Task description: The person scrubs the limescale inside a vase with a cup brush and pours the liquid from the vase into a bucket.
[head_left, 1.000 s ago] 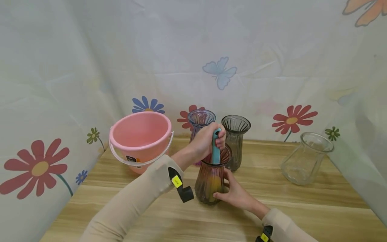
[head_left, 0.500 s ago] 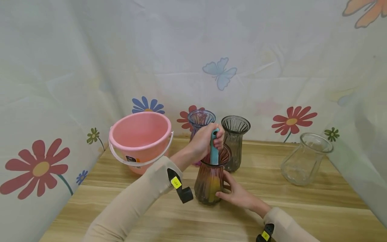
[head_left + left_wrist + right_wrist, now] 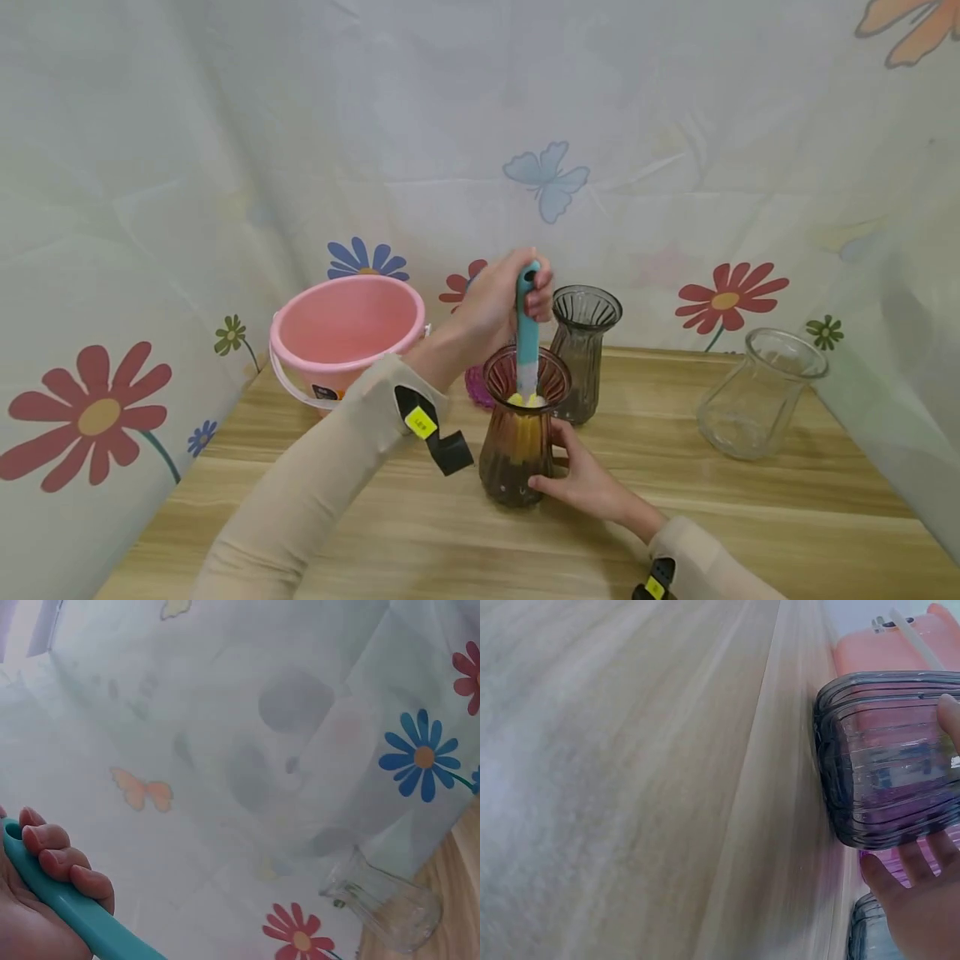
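Note:
My left hand (image 3: 491,304) grips the teal handle of a bottle brush (image 3: 527,337), held upright over a reddish-to-grey ribbed glass vase (image 3: 513,471). The brush's yellow and white head sits inside the vase's neck, its top just below the rim. In the left wrist view, curled fingers (image 3: 64,862) wrap the handle. My right hand (image 3: 592,483) holds the vase low on its right side, thumb in front and fingers behind. The right wrist view shows the vase's dark base (image 3: 885,772) between thumb and fingers. The vase stands upright on the wooden table (image 3: 420,533).
A pink bucket (image 3: 348,362) with a white handle stands at the left. Behind the work are a grey ribbed vase (image 3: 581,367) and a purple vase (image 3: 477,387), mostly hidden by my left arm. A clear glass vase (image 3: 757,408) stands at the right.
My left hand has risen with the brush, bringing its yellow and white head from low in the vase up into the neck. The right hand stays at the vase.

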Demonstrator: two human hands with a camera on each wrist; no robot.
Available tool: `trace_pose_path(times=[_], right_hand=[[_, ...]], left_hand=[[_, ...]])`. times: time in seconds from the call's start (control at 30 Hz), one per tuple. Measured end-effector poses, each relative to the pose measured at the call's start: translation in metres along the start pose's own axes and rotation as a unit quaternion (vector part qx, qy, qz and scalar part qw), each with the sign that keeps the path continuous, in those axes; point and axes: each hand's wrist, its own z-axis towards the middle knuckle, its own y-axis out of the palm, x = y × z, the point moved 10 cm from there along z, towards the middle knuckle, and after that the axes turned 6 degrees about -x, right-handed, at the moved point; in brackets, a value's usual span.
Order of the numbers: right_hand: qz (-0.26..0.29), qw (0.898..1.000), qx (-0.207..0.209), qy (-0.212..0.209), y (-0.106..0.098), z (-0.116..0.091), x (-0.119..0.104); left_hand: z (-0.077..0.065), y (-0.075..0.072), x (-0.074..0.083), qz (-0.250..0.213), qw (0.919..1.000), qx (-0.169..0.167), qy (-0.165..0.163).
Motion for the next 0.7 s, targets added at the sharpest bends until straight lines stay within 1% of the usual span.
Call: trace_pose_path(times=[0.1, 0.17, 0.23, 0.33, 0.4, 0.47, 0.57, 0.7], right_hand=[[0.001, 1.000, 0.001, 0.014, 0.000, -0.001, 0.000], [-0.005, 1.000, -0.001, 0.015, 0.001, -0.001, -0.001], [-0.006, 1.000, -0.004, 0.011, 0.002, -0.002, -0.004], [-0.009, 1.000, -0.005, -0.001, 0.003, -0.003, -0.007], [-0.009, 1.000, -0.002, -0.007, 0.003, -0.003, -0.008], [-0.016, 1.000, 0.005, -0.009, 0.002, -0.003, -0.007], [-0.021, 1.000, 0.015, -0.003, 0.001, -0.002, -0.003], [-0.018, 1.000, 0.020, 0.011, 0.000, -0.001, 0.003]], left_hand=[[0.002, 0.002, 0.022, 0.008, 0.9997, 0.000, 0.022], [0.002, 0.004, 0.030, 0.011, 0.9995, 0.000, 0.028], [0.003, 0.005, 0.032, 0.011, 0.9995, -0.001, 0.029], [0.004, 0.007, 0.029, 0.007, 0.9996, 0.000, 0.027], [0.005, 0.006, 0.022, 0.005, 0.9997, 0.002, 0.023], [0.005, 0.004, 0.012, 0.008, 0.9999, 0.007, 0.013], [0.002, 0.000, -0.009, 0.008, 0.9999, 0.011, -0.010], [-0.003, -0.004, -0.036, 0.008, 0.9994, 0.015, -0.031]])
